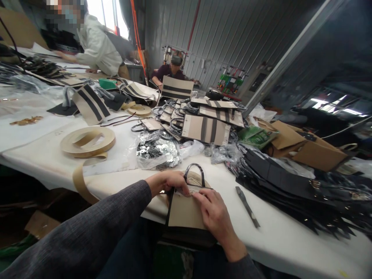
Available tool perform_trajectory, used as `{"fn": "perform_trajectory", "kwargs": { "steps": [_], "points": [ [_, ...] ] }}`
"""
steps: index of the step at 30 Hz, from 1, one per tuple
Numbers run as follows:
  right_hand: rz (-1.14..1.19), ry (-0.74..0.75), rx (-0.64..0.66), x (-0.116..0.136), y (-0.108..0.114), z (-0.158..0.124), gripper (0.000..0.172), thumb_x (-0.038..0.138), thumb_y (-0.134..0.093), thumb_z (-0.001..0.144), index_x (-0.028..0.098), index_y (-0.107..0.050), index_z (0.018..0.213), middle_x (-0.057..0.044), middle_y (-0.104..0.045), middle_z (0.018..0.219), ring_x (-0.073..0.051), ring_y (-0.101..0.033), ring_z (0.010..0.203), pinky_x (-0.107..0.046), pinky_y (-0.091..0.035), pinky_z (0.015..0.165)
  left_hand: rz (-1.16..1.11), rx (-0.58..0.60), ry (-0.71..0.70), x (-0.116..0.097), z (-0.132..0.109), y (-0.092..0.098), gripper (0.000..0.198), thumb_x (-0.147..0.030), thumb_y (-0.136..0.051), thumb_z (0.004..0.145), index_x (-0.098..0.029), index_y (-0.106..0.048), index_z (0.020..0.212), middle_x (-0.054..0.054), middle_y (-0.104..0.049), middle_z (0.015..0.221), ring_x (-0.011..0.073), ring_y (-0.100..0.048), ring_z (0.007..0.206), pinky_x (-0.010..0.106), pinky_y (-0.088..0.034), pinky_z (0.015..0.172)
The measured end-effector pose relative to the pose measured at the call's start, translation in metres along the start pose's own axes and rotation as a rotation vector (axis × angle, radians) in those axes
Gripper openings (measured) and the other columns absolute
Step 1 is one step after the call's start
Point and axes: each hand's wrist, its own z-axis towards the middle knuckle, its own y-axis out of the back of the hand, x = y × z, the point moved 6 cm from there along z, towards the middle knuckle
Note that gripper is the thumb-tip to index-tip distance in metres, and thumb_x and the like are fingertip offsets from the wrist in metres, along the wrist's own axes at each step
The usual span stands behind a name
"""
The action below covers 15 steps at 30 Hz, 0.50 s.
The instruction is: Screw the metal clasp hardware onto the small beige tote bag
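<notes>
A small tan bag (183,211) with black edging and a black loop handle (195,169) lies at the near edge of the white table (279,236). My left hand (165,182) is closed on the bag's top left edge. My right hand (215,215) rests on its right side, with the fingertips pinching the top rim. Under the bag's top a roll of tan tape (194,179) shows in part.
A dark flat tool (247,206) lies just right of the bag. A big roll of tan tape (87,141) sits to the left, its loose end hanging off the edge. Plastic-wrapped parts (157,152), striped bag panels (206,130), black pieces (290,182) and cardboard boxes (314,151) crowd the table. Two other people work at the far end.
</notes>
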Motion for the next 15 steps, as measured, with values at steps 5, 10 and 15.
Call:
{"fn": "perform_trajectory", "kwargs": {
  "steps": [5,10,15],
  "points": [
    [0.051,-0.014,-0.019,0.0007,-0.002,0.0041,0.046,0.005,-0.049,0.104,0.028,-0.074,0.135,-0.01,-0.068,0.122,-0.029,-0.064,0.11,-0.048,-0.059,0.094,0.016,-0.055,-0.02,-0.0005,0.0001,0.0014,0.039,-0.014,-0.089,0.044,-0.011,-0.08,0.082,0.008,-0.079,0.085,0.0218,-0.071,0.075,0.026,-0.058,0.064],
    [0.041,0.024,-0.009,0.0043,-0.0013,0.0081,0.044,0.002,-0.051,0.102,0.026,-0.072,0.131,-0.009,-0.067,0.12,-0.028,-0.064,0.108,-0.046,-0.059,0.092,-0.008,-0.045,-0.015,-0.0027,-0.0011,-0.0033,0.041,-0.011,-0.084,0.045,-0.013,-0.081,0.086,0.006,-0.079,0.087,0.0214,-0.071,0.077,0.026,-0.056,0.065],
    [-0.041,0.025,-0.032,0.0095,0.0025,0.0107,0.041,0.002,-0.052,0.1,0.025,-0.071,0.128,-0.01,-0.068,0.118,-0.029,-0.065,0.102,-0.046,-0.06,0.086,0.008,-0.054,-0.028,-0.0013,-0.0001,-0.0017,0.037,-0.012,-0.085,0.046,-0.014,-0.08,0.082,0.005,-0.078,0.081,0.021,-0.07,0.073,0.025,-0.054,0.063]
  ]
}}
